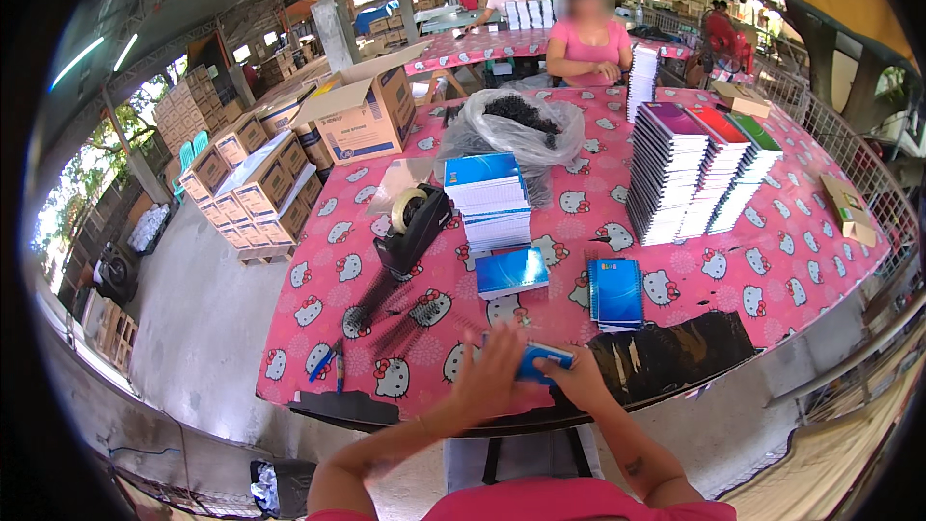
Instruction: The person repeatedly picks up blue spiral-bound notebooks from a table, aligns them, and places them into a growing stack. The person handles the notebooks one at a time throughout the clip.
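Both my hands grip a small blue notebook [542, 361] at the near edge of the bench [772, 280], left hand [490, 372] over its left end, right hand [579, 382] under its right. Just beyond: blue notebook stack [489, 198], tape dispenser [413, 222], black spiral combs [386, 314].

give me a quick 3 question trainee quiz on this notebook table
1. True or false: both hands hold a small blue notebook.
2. What lies right of the loose blue pad? A) tape dispenser B) spiral notebook C) cardboard box
3. Fill in: the clear bag holds a heap of black ____.

Key
1. True.
2. B, the spiral notebook; the tape dispenser sits to the left.
3. Spiral coils, as far as the picture shows.
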The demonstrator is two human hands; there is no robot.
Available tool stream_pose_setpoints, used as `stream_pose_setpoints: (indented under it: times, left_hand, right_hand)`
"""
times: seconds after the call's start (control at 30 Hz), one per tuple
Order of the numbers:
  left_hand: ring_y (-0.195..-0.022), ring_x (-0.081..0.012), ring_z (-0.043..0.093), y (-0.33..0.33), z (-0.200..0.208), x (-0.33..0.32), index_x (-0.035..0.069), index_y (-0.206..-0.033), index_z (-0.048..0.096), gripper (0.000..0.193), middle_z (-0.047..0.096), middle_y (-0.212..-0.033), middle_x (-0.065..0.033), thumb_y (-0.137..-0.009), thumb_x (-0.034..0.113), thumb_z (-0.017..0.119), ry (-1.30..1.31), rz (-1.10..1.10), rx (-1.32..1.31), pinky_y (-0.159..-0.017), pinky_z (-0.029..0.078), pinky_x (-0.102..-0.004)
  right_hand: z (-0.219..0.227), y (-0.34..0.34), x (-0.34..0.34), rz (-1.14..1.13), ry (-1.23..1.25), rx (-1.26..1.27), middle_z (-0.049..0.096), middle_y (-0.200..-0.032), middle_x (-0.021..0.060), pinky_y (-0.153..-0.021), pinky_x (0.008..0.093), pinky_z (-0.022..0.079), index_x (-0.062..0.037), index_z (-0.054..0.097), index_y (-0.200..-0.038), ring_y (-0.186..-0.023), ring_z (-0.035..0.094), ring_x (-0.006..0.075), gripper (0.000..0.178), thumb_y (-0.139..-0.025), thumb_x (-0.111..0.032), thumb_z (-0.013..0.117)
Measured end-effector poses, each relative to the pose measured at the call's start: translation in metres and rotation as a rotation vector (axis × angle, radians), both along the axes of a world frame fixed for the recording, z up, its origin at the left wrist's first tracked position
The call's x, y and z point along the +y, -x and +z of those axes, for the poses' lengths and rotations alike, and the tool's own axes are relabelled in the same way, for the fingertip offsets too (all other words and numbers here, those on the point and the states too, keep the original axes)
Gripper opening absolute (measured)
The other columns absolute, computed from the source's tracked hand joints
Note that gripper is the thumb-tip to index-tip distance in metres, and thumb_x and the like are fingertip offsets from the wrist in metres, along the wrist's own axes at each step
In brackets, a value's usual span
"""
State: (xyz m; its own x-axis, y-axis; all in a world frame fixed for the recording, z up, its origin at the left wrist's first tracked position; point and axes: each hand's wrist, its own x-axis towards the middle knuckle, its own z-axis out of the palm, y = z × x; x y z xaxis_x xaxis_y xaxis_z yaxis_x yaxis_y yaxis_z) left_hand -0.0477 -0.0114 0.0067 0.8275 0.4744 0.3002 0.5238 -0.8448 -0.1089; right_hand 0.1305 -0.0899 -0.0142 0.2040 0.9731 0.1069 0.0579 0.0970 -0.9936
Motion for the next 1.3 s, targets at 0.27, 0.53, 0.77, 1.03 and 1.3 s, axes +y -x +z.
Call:
stream_pose_setpoints:
  times: [0.27, 0.53, 0.77, 1.03, 1.3]
  left_hand:
    - [-0.147, -0.036, 0.031, -0.003, -0.024, -0.014, -0.002, -0.147, 0.041, 0.086, 0.037, -0.155, -0.0222, -0.091, 0.062, 0.053, -0.042, -0.041, -0.06, -0.114, 0.018, -0.0645]
    - [-0.147, -0.0359, 0.03, -0.014, -0.03, -0.005, -0.002, -0.15, 0.037, 0.089, 0.035, -0.156, -0.0223, -0.089, 0.061, 0.055, 0.095, -0.094, -0.076, -0.113, 0.019, -0.0658]
    - [-0.148, -0.0335, 0.03, -0.02, -0.026, -0.014, -0.002, -0.149, 0.038, 0.082, 0.035, -0.156, -0.0198, -0.094, 0.058, 0.049, 0.147, -0.092, -0.118, -0.114, 0.018, -0.0634]
    - [-0.146, -0.0335, 0.033, -0.028, -0.024, -0.018, -0.001, -0.147, 0.04, 0.076, 0.038, -0.155, -0.0192, -0.096, 0.054, 0.05, 0.146, -0.136, -0.153, -0.116, 0.014, -0.0619]
    - [-0.108, -0.0263, 0.063, -0.029, -0.003, 0.009, 0.01, -0.125, 0.062, 0.037, 0.067, -0.112, -0.0069, -0.093, 0.028, 0.067, 0.25, -0.21, -0.413, -0.117, 0.017, -0.0609]
  right_hand:
    - [-0.019, -0.007, 0.007, -0.007, 0.004, -0.014, 0.074, -0.098, 0.0061, -0.077, 0.0273, 0.051, -0.0006, 0.069, -0.119, -0.088, 0.063, 0.0084, 0.027, -0.093, -0.006, 0.067]
    - [-0.03, -0.018, 0.016, 0.063, -0.08, -0.09, 0.072, -0.112, 0.0113, -0.09, 0.0333, 0.05, -0.0031, 0.066, -0.124, -0.102, 0.065, 0.0148, 0.036, -0.088, 0.004, 0.063]
    - [-0.055, -0.027, 0.014, 0.133, 0.051, -0.147, 0.074, -0.096, 0.0067, -0.079, 0.0298, 0.052, -0.0016, 0.068, -0.119, -0.087, 0.063, 0.0089, 0.032, -0.087, 0.0, 0.065]
    - [-0.053, -0.035, 0.018, 0.186, 0.134, -0.277, 0.072, -0.09, 0.0164, -0.073, 0.0344, 0.052, 0.0014, 0.068, -0.111, -0.079, 0.068, 0.0161, 0.028, -0.084, -0.001, 0.067]
    - [-0.021, -0.028, 0.013, 0.061, -0.077, -0.375, 0.073, -0.1, 0.0153, -0.077, 0.0338, 0.054, -0.0006, 0.069, -0.115, -0.084, 0.07, 0.0181, 0.033, -0.083, -0.008, 0.074]
